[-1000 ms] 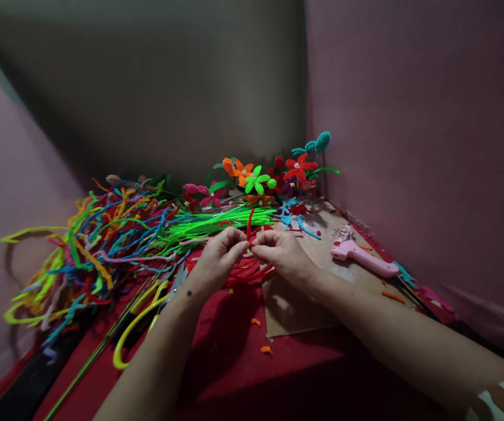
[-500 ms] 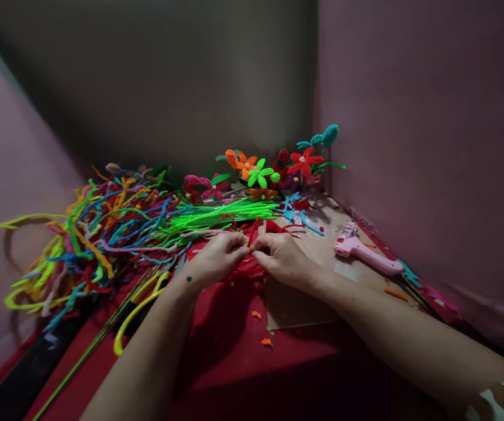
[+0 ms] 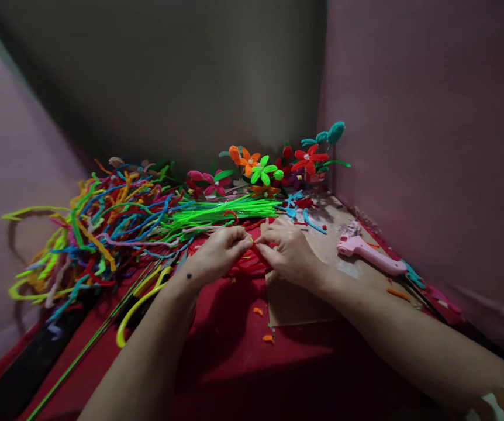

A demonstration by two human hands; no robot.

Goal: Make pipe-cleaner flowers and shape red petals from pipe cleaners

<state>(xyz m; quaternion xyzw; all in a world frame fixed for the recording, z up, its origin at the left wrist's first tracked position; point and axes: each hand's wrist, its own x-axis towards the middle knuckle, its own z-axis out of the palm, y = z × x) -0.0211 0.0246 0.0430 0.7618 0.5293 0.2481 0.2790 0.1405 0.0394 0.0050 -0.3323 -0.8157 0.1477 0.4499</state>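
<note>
"Where's the red pipe cleaner (image 3: pixel 258 251)?"
"Above the surface (image 3: pixel 252 359), well in from its right edge. The left hand (image 3: pixel 217 255) pinches it between fingers; the right hand (image 3: pixel 293 255) is beside it, grip unclear."
"Handling?"
"Probably light, fuzzy, bendable; best held near an end."

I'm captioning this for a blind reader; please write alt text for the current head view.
Two bare hands, left and right, pinch a small red piece above a red table. Around them lie a tangle of colourful stems, a green bundle, fuzzy flowers and a pink glue gun.
</note>
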